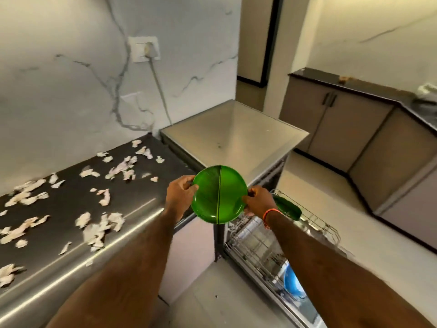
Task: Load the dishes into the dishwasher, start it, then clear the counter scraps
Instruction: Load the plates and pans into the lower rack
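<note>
I hold green translucent plates (218, 194) in front of me, above the counter's right end. They look like two plates overlapping, with an edge line down the middle. My left hand (181, 195) grips the left rim and my right hand (257, 201) pinches the right rim. Below them the dishwasher (234, 136) stands open with its wire rack (314, 223) pulled out. Another green plate (287, 208) stands in that rack. A blue dish (292, 284) lies in the lower rack. Pale torn scraps (101, 229) litter the dark counter (71, 216) at left.
A marble wall with a socket and cable (147, 49) rises behind the counter. Grey cabinets (340, 121) with a black top run along the right side. Light floor tiles (314, 185) lie between the dishwasher and those cabinets.
</note>
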A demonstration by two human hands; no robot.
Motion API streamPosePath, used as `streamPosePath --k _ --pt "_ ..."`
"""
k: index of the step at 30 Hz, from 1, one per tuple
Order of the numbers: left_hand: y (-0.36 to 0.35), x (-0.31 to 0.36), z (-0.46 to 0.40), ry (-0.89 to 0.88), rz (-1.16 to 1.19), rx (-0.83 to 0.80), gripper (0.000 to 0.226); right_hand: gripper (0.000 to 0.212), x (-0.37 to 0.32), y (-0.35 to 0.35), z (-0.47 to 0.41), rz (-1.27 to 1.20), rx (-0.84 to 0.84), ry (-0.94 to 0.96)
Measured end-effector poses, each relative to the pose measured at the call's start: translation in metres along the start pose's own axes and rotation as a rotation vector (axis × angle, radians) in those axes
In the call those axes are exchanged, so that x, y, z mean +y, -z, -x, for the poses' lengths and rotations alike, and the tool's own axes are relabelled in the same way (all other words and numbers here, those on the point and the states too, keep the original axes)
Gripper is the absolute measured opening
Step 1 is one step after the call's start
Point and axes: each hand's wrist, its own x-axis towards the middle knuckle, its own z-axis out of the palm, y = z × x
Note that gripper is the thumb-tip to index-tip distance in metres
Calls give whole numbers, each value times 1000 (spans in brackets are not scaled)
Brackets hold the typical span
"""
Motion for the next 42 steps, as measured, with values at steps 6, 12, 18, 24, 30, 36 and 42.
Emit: streamPosePath --k 6,12,18,24,30,36,42 --pt "-117 24 1 -63 -108 -198 27 5 102 68 -2 45 67 -129" --pt "-217 29 -1 -223 -431 -421 36 20 197 96 -4 -40 155 -301" --pt "-315 0 -38 -217 -532 -619 35 20 237 121 -19 -20 228 -433" --pt "-452 -54 -112 -155 -557 -741 34 23 314 121 -110 4 341 -527" --pt "-584 -144 -191 -122 -557 -766 36 27 422 83 -243 22 365 -568" --pt "-668 -212 -255 -68 -440 -596 38 20 513 42 -351 46 394 -480" --pt "-703 -269 -278 50 -382 -544 40 23 553 3 -396 -6 452 -451"
